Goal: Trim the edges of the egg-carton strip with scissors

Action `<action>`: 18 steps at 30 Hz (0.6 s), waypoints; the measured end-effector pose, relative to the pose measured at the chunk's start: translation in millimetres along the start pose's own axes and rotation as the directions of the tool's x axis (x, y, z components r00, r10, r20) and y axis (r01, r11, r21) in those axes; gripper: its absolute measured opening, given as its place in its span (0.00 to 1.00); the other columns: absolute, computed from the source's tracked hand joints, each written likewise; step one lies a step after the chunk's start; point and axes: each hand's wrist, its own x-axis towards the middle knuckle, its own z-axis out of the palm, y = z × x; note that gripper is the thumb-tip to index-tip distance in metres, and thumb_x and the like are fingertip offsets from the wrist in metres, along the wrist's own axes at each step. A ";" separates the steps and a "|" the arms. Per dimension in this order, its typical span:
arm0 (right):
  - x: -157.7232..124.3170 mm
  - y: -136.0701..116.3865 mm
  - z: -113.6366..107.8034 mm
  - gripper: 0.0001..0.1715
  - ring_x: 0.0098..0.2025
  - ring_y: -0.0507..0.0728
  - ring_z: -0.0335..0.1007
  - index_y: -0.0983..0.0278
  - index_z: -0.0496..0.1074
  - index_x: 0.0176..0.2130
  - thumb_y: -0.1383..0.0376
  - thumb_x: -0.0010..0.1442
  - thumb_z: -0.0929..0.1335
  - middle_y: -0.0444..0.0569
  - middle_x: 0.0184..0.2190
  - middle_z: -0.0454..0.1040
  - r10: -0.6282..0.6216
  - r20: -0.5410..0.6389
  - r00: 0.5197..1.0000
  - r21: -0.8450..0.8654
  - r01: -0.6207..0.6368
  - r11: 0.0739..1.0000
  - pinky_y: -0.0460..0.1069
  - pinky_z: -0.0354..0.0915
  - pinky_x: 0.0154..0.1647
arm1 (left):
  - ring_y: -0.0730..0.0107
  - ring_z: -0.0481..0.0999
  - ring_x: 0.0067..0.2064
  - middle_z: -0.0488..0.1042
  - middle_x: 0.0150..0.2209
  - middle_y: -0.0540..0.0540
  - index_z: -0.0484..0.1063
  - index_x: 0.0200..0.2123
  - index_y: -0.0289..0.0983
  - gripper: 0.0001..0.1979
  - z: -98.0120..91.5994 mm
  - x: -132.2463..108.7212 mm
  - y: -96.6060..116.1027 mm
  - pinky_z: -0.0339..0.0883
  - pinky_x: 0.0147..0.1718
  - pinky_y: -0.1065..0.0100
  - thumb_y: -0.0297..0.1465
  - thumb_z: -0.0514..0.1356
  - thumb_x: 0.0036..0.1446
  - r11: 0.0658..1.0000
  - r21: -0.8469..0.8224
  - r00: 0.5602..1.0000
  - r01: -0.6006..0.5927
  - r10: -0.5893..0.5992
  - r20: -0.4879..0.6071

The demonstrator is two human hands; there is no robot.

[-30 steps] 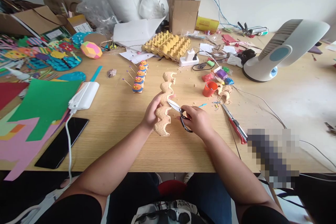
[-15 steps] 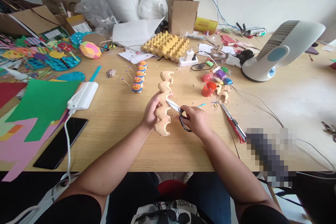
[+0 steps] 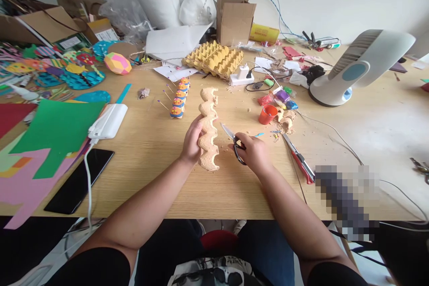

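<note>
Gripping the near half of a bare egg-carton strip (image 3: 208,134) along its left edge, the left hand (image 3: 193,140) is the nearer of the two hands; the right hand (image 3: 253,149), apart from it, is closed round scissors (image 3: 233,136). The strip lies between the hands, its long axis running away from the body, its scalloped edge towards the right hand. The blades slant far and leftward, their tip just beside that edge, seemingly not touching; whether they are parted is hard to tell. Right of the right hand a utility knife (image 3: 302,163) rests on the tabletop (image 3: 150,143). Beyond the left hand stands a painted caterpillar strip (image 3: 179,98); beyond the right, a red cup (image 3: 267,115); farthest, past both, a yellow egg tray (image 3: 214,59).
</note>
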 end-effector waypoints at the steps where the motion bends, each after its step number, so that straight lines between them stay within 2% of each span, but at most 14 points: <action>1: 0.6 0.6 -1.1 0.18 0.29 0.58 0.70 0.58 0.77 0.45 0.47 0.72 0.70 0.47 0.27 0.77 0.040 -0.017 0.999 0.029 -0.039 0.999 0.50 0.54 0.32 | 0.59 0.81 0.35 0.87 0.47 0.40 0.72 0.69 0.48 0.30 0.3 -0.3 0.9 0.74 0.37 0.62 0.52 0.55 0.70 1.000 -0.003 0.999 -0.027 0.027 -0.024; 4: 1.9 0.8 -4.9 0.18 0.28 0.57 0.68 0.58 0.75 0.44 0.46 0.70 0.70 0.44 0.26 0.74 0.123 -0.017 0.992 0.138 -0.120 0.983 0.49 0.56 0.32 | 0.60 0.81 0.35 0.87 0.46 0.40 0.74 0.67 0.47 0.27 2.3 -2.3 1.8 0.75 0.39 0.61 0.48 0.57 0.69 0.994 0.013 0.992 -0.106 0.106 -0.066; 8: 3.8 -0.1 -4.7 0.18 0.31 0.57 0.68 0.58 0.72 0.46 0.48 0.69 0.69 0.44 0.29 0.73 0.115 0.048 0.992 0.204 -0.123 0.971 0.49 0.59 0.33 | 0.59 0.82 0.41 0.86 0.51 0.42 0.79 0.61 0.46 0.24 3.9 -5.0 -2.3 0.75 0.42 0.60 0.45 0.63 0.65 0.962 0.128 0.968 -0.241 0.248 -0.040; 12: 5.6 1.5 0.6 0.19 0.31 0.57 0.67 0.59 0.71 0.47 0.49 0.66 0.70 0.43 0.29 0.71 0.193 0.070 0.979 0.221 -0.204 0.954 0.50 0.58 0.34 | 0.51 0.82 0.51 0.83 0.59 0.43 0.79 0.62 0.47 0.27 -4.4 1.0 -13.0 0.77 0.48 0.56 0.50 0.65 0.63 0.895 0.236 0.924 -0.379 0.379 0.046; 15: 5.6 1.1 1.5 0.20 0.32 0.56 0.67 0.60 0.70 0.50 0.51 0.64 0.70 0.43 0.31 0.71 0.185 0.077 0.980 0.305 -0.200 0.931 0.50 0.60 0.35 | 0.47 0.82 0.54 0.82 0.59 0.41 0.77 0.65 0.46 0.32 -13.6 9.2 -21.3 0.77 0.52 0.52 0.54 0.65 0.63 0.846 0.269 0.885 -0.460 0.461 0.063; 18: 4.0 -2.0 -0.5 0.18 0.30 0.55 0.66 0.60 0.71 0.49 0.53 0.64 0.70 0.41 0.30 0.70 0.156 0.126 0.980 0.395 -0.194 0.898 0.49 0.60 0.34 | 0.43 0.81 0.59 0.82 0.59 0.41 0.75 0.66 0.48 0.32 -17.2 12.5 -25.2 0.74 0.58 0.49 0.54 0.67 0.64 0.804 0.304 0.855 -0.512 0.511 0.089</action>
